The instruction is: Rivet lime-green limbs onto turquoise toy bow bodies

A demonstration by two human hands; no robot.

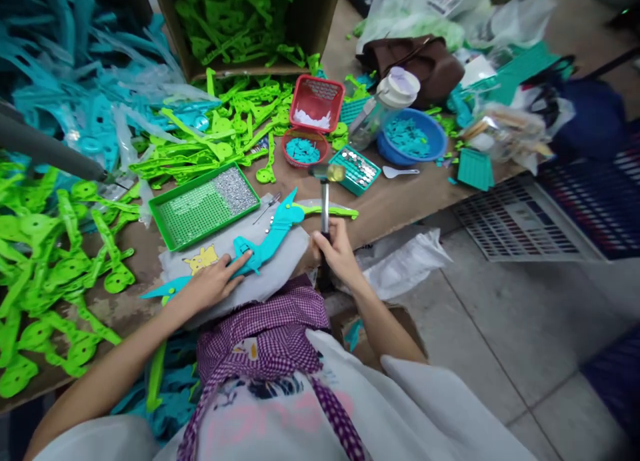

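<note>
Your right hand (336,247) held the small metal-headed hammer (325,197) up, fist closed. Your left hand (216,282) pressed flat on the long teal plastic piece (265,244), lying on the grey pad (280,264) at six o'clock. You seemed ready to tap; next needed careful aim.

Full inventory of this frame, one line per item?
teal plastic piece: one, teal, on the grey pad under the left hand
hammer: one, metal, head raised above the bench
grey pad: one, bench edge
green tray: one, behind the pad
green plastic parts: many, left and middle bench
red baskets: two, middle
blue bowl: one, right
cardboard box: one, back
left hand: pressing the teal piece
right hand: grip on the hammer handle
</note>
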